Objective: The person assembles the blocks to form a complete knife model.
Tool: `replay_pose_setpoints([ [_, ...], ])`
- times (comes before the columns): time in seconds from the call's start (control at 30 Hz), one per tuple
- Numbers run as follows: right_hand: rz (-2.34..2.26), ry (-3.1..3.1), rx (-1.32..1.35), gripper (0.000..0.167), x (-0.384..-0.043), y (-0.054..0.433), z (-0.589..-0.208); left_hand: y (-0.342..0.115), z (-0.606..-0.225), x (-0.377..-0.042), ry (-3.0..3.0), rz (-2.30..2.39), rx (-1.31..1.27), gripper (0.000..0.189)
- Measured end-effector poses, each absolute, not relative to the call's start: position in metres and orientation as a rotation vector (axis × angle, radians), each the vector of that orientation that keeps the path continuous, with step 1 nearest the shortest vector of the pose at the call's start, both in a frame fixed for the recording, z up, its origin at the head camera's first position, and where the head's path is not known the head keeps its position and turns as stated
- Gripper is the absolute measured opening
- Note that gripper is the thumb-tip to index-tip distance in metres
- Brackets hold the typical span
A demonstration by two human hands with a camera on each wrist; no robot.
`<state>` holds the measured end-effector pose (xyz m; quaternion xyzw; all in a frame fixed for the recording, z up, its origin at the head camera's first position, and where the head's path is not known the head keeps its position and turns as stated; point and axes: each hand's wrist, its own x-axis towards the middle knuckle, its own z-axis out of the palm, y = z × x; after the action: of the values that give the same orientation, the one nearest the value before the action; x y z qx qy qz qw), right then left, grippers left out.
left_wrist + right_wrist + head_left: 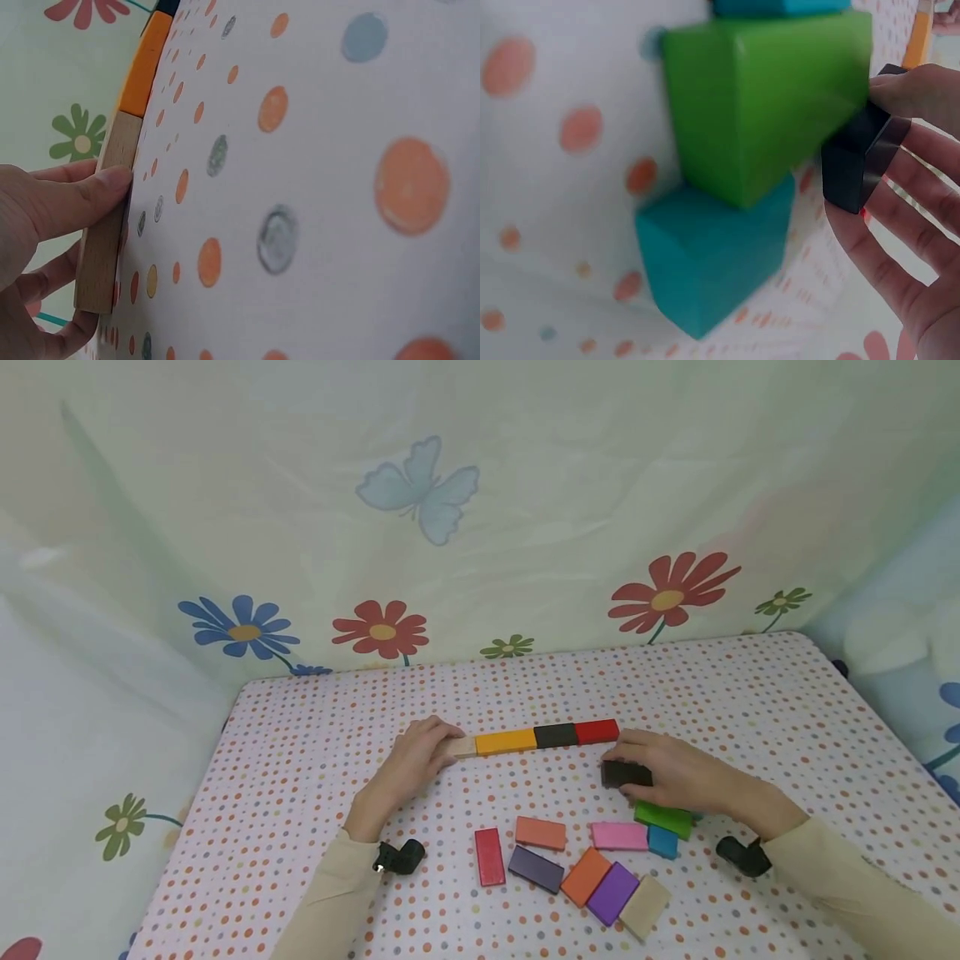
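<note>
A row of blocks lies across the table. From left to right they are a plain wooden block [465, 747], a yellow block [506, 742], a black block [555, 736] and a red block [597, 732], set end to end. My left hand [417, 757] pinches the wooden block [112, 225] between thumb and fingers; it meets the yellow block [146, 64] at its far end. Just right of and below the red block, my right hand [671, 770] holds another black block [624, 774]. The right wrist view shows thumb and fingertips on this black block [859, 154], beside a green block [780, 90].
Nearer me lie several loose blocks: red [490, 857], orange [540, 833], dark purple [536, 869], pink [619, 836], blue [663, 842], violet [612, 893] and beige [645, 907]. A teal block [712, 255] touches the green one. Behind the dotted table hangs a flowered curtain [525, 568].
</note>
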<state>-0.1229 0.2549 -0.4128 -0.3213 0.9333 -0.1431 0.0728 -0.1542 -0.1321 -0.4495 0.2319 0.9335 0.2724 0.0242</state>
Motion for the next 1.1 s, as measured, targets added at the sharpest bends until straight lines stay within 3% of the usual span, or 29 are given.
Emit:
replay_pose_setpoints([
  [0.57,-0.440,2.882,-0.872,0.043,-0.169,0.286,-0.403,-0.134,-0.451,-0.153,2.894,0.833,0.699,0.030],
  [1.1,-0.323,2.865,-0.887,0.044,-0.181,0.282,-0.414,-0.131,-0.452,-0.155,2.876,0.825,0.697,0.031],
])
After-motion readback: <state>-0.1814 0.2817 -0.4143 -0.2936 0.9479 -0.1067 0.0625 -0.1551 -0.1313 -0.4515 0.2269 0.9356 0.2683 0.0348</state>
